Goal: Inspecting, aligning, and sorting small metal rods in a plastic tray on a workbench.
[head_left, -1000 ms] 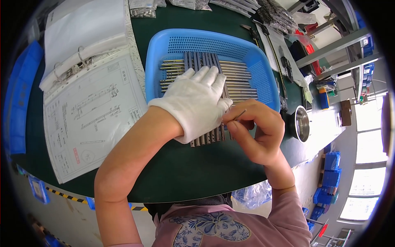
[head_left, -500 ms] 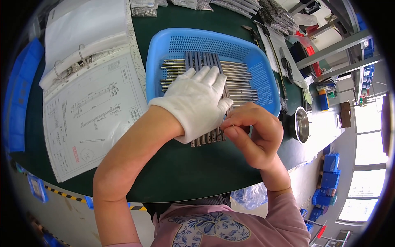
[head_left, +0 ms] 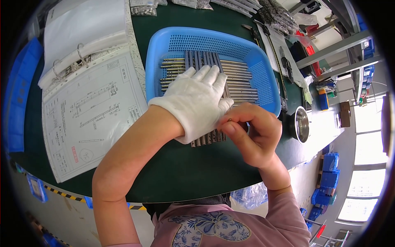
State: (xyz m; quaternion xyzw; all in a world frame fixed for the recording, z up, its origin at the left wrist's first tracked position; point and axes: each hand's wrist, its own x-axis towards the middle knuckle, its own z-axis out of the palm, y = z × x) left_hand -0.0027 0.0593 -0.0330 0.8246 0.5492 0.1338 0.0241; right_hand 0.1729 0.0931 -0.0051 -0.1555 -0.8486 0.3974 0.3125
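Note:
In a white glove, my left hand (head_left: 195, 101) lies flat, fingers stretched out, across a row of dark grey metal bars (head_left: 204, 59). The bars lie side by side over the blue perforated basket (head_left: 263, 76), their drilled near ends showing below the glove. Beneath them, shiny metal rods (head_left: 238, 81) run crosswise in the basket. My bare right hand (head_left: 253, 133) is beside the glove at the bars' near ends. Its thumb and forefinger pinch a tiny metal piece (head_left: 230, 120), too small to name, close to those ends.
A ring binder with a technical drawing (head_left: 92, 115) lies open at the left. Calipers (head_left: 286, 68) lie right of the basket, near a round metal bowl (head_left: 301, 124). Bags of small parts (head_left: 144, 9) line the back. Grey shelf bars (head_left: 333, 49) jut in at the right.
My right hand has shifted slightly left, nearer the glove and the bar ends, still pinching. My left hand has stayed flat on the bars.

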